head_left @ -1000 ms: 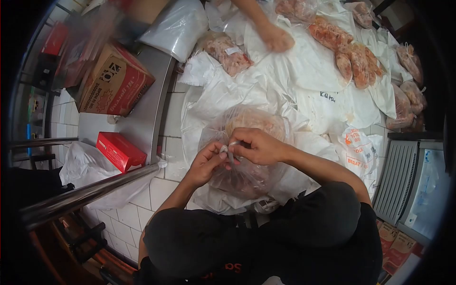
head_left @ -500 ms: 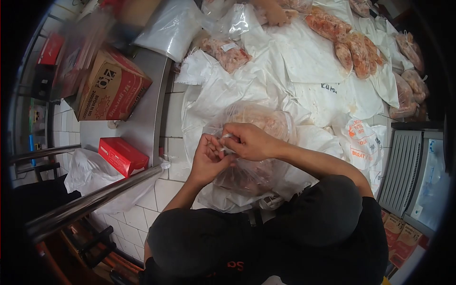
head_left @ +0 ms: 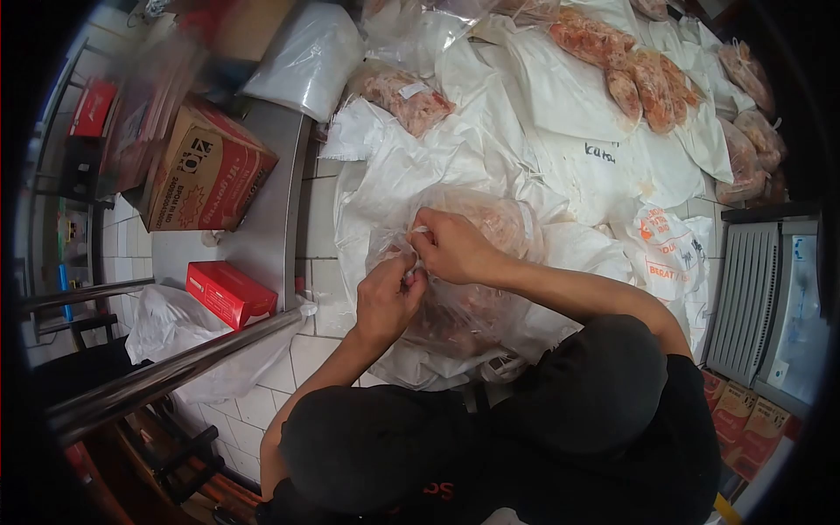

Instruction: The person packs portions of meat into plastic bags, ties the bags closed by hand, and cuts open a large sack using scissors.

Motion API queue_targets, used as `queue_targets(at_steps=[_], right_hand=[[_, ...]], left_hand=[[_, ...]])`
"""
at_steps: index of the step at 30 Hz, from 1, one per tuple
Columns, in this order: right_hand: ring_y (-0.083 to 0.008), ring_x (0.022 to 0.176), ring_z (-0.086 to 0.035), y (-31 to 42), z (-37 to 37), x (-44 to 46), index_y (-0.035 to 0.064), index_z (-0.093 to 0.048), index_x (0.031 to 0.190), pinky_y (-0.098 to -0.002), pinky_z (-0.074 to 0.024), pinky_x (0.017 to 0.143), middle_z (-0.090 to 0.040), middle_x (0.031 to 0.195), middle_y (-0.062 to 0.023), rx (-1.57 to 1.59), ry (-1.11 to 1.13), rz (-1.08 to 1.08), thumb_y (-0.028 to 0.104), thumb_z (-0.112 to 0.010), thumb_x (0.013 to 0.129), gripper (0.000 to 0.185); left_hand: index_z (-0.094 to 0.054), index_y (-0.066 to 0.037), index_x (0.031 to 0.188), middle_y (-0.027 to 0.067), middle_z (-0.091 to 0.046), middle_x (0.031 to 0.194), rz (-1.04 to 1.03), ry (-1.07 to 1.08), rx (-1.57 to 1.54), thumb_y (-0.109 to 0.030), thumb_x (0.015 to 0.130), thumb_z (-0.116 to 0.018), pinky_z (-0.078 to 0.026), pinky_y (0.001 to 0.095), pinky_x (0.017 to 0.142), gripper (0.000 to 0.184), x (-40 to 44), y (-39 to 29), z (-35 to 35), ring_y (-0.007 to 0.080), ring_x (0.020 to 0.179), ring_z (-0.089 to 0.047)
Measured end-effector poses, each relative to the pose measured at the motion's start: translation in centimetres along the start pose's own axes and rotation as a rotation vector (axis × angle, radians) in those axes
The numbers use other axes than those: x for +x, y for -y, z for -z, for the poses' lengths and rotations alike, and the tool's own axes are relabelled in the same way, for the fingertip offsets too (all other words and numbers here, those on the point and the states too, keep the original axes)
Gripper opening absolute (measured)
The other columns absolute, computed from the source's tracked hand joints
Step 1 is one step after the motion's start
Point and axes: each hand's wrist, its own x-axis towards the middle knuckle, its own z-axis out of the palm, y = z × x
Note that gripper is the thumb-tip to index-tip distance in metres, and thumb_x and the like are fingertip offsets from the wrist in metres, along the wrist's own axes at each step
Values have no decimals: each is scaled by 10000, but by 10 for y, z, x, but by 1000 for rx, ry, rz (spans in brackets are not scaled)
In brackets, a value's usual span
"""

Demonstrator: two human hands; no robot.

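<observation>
A clear plastic bag [head_left: 477,319] filled with pinkish raw meat lies in front of my knees on white sacking. My left hand [head_left: 388,293] is closed, pinching gathered plastic at the bag's upper left side. Right beside it, my right hand [head_left: 451,248] has its fingers pressed together on another bit of the same gathered plastic. The fingertips of both hands are close together, and the exact twist of plastic between them is partly hidden. Behind the bag spreads the white woven sack [head_left: 560,188].
More bagged meat [head_left: 652,87] lies at the back right, and another bag of meat [head_left: 407,98] at the back left. On the left, a steel table [head_left: 262,241] carries a cardboard carton [head_left: 206,171], a red box [head_left: 229,293] and a stack of clear plastic bags [head_left: 306,61]. A metal rail [head_left: 188,363] crosses lower left.
My left hand has turned knuckles up and closed its fingers on the plastic. My right hand has shifted slightly up. Another person's hand at the top edge has gone from view.
</observation>
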Motion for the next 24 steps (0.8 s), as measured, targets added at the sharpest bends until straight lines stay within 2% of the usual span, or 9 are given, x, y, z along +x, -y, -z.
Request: queue_targets(at_steps=[3, 5, 8, 9, 11, 15, 17, 20, 24], right_hand=[[-316, 719, -607, -2, 8, 1, -16, -517, 949, -391, -462, 651, -601, 782, -181, 34, 67, -30, 163, -605, 854, 221], [-205, 749, -588, -2, 21, 0, 21, -421, 1120, -326, -459, 644, -558, 848, -107, 290, 208, -43, 96, -651, 807, 396], [-135, 780, -554, 7, 37, -5, 65, -313, 1218, -271, -447, 648, -487, 948, -69, 337, 458, 98, 41, -694, 752, 602], [-135, 780, -554, 12, 40, -7, 65, -313, 1218, -271, -447, 648, -487, 948, -69, 340, 457, 96, 41, -694, 752, 602], [-207, 803, -592, 19, 43, -9, 39, -310, 1254, -318, -498, 739, -369, 1190, -162, 294, 496, 113, 65, -714, 730, 663], [-199, 802, -601, 7, 39, -10, 53, -338, 1236, -321, -497, 741, -389, 1117, -145, 308, 458, 211, 32, -685, 741, 605], [-191, 795, -607, 6, 38, -10, 63, -374, 1205, -325, -493, 732, -394, 1082, -133, 263, 449, 300, 8, -664, 745, 546], [-128, 807, -592, -1, 36, -10, 52, -451, 1093, -254, -472, 648, -432, 1117, -78, 277, 403, 368, -13, -679, 755, 414], [-149, 850, -598, -9, 33, -13, 32, -545, 986, -264, -478, 643, -480, 1060, -85, 208, 389, 472, 2, -670, 764, 257]], left_hand=[[-610, -5, 876, 117, -593, 679, -45, 44, 39, -64, 784, -681, -477, 322, 525, 130, -1, 3, 0, 205, 548, -589], [-613, -21, 910, 129, -606, 728, 13, 141, 33, -46, 771, -660, -481, 368, 536, 149, -4, 5, 0, 254, 560, -588], [-621, -29, 903, 132, -588, 692, 70, 131, -74, -50, 784, -647, -460, 348, 516, 123, -4, -1, 1, 224, 535, -562], [-621, -29, 903, 132, -588, 692, 72, 135, -74, -50, 784, -647, -460, 348, 516, 123, -6, 0, 2, 224, 535, -562], [-628, -35, 897, 73, -584, 656, 237, 217, -153, -82, 810, -655, -430, 281, 507, 103, -10, 4, 4, 143, 520, -527], [-624, -29, 917, -5, -548, 624, 407, 289, -423, -109, 860, -647, -377, 220, 499, 101, -15, 10, 9, 66, 516, -472], [-618, -32, 932, -52, -510, 613, 658, 398, -769, -118, 895, -632, -338, 193, 489, 95, -15, 11, 13, 28, 515, -437], [-601, -40, 964, -51, -479, 611, 722, 493, -957, -108, 919, -594, -309, 194, 466, 82, -15, 14, 17, 26, 497, -410], [-589, -56, 987, -54, -463, 623, 912, 505, -1329, -124, 928, -559, -281, 198, 442, 95, -18, 16, 13, 41, 456, -369]])
